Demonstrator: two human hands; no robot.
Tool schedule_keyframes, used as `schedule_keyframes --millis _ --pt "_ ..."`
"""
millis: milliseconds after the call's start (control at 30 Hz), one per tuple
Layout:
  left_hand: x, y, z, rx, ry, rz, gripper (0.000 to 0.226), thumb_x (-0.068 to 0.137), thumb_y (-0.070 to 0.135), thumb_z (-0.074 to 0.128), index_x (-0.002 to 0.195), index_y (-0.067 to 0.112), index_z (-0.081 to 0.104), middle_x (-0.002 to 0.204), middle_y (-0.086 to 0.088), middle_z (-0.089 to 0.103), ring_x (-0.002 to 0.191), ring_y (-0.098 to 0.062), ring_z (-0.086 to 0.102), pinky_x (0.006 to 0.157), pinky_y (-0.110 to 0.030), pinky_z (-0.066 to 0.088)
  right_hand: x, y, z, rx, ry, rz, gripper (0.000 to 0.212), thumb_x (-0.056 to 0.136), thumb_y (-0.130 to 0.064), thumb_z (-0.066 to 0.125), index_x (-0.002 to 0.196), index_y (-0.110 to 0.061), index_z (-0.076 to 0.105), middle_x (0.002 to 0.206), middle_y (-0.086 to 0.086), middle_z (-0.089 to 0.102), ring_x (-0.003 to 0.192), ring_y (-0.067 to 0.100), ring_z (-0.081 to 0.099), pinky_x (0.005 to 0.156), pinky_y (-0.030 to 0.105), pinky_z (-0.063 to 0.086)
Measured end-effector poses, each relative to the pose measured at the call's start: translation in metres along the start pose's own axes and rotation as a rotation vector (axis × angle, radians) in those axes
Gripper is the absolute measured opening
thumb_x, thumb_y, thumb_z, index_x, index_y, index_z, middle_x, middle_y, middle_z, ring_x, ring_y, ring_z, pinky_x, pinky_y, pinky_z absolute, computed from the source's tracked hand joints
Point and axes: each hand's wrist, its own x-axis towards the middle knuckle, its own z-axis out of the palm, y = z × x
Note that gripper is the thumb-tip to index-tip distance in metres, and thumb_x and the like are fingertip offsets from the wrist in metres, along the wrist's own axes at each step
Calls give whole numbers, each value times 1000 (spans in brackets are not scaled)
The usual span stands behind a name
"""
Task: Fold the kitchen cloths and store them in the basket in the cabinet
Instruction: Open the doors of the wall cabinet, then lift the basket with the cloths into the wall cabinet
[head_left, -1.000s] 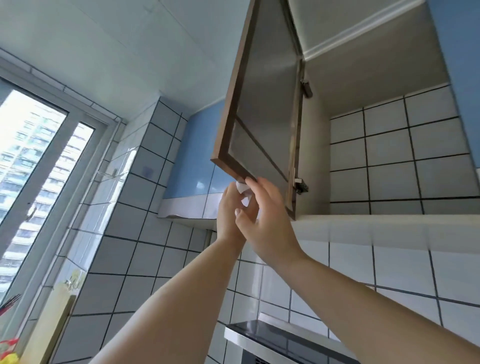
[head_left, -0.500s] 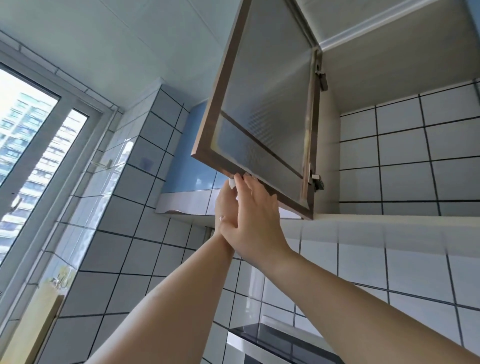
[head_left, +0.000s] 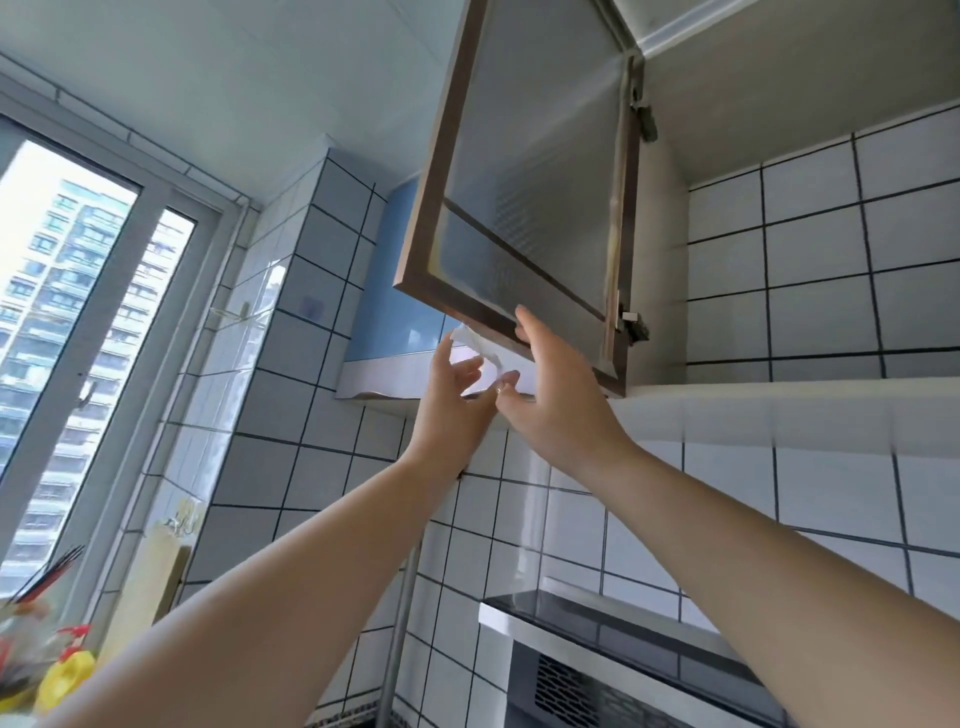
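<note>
I am looking up at a wall cabinet (head_left: 810, 400) whose frosted-glass door (head_left: 524, 171) with a brown frame stands swung out to the left. Only tiled back wall shows inside; no basket or cloth is in view. My right hand (head_left: 550, 400) is raised under the door's bottom edge, fingertips against the frame, fingers spread. My left hand (head_left: 452, 400) is just left of it, also spread. A small white strip (head_left: 475, 345) hangs from the door's bottom edge between the two hands, touched by my left fingertip and close to my right thumb.
A blue wall unit (head_left: 389, 312) hangs left of the door. Below are a steel range hood (head_left: 623, 634) and an upright pipe (head_left: 402, 623). A window (head_left: 67, 338) fills the left; a cutting board (head_left: 150, 582) and a yellow bottle (head_left: 65, 675) sit at lower left.
The door has swung further out to the left. My hands, pressed together at the door's lower corner, have come apart under its bottom edge, and the white strip shows between them.
</note>
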Motion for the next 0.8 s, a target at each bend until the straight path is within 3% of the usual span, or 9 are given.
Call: schedule_keyframes --millis 100,167,233,433,633,733,800 --pt "-35 4 -19 68 7 -24 83 83 26 70 148 23 19 130 1 50 116 -14 53 92 -29 45 -23 -2 -10 104 -26 34 71 89 -20 59 148 -17 21 150 0 34 139 13 28 114 31 24" --pt "-60 9 -32 71 20 -69 85 80 28 72 147 24 20 122 8 53 110 -6 55 80 -18 44 -45 -4 -17 177 -46 75 71 88 -20 60 148 -19 21 149 -1 35 137 11 29 106 19 22" --pt "-99 17 -48 97 64 -120 83 79 30 72 146 25 24 116 12 56 108 -2 55 74 -14 43 -75 -10 -22 262 -100 127 71 89 -21 59 148 -21 19 149 -2 34 137 11 30 101 16 21" --pt "-215 54 -103 248 145 -239 73 81 27 69 143 24 31 120 8 57 113 -10 56 90 -26 47 -158 -48 -21 453 -284 238 69 90 -26 57 148 -24 19 151 -2 32 137 14 30 102 22 22" --pt "-310 124 -169 408 243 -339 65 81 17 69 139 16 38 123 -2 57 111 -15 57 82 -20 48 -206 -124 -1 597 -463 240 68 90 -29 58 147 -22 22 149 1 34 136 19 32 99 25 25" --pt "-362 164 -211 539 276 -381 65 79 24 68 138 15 40 121 -1 57 112 -16 57 86 -24 47 -223 -180 13 726 -520 233 65 88 -26 59 145 -21 27 146 2 39 132 19 37 95 25 28" --pt "-396 191 -241 653 304 -400 62 81 28 66 137 16 41 123 -1 57 110 -13 57 85 -20 49 -237 -221 24 820 -584 230 64 88 -24 59 144 -20 29 143 4 41 131 21 40 93 23 30"
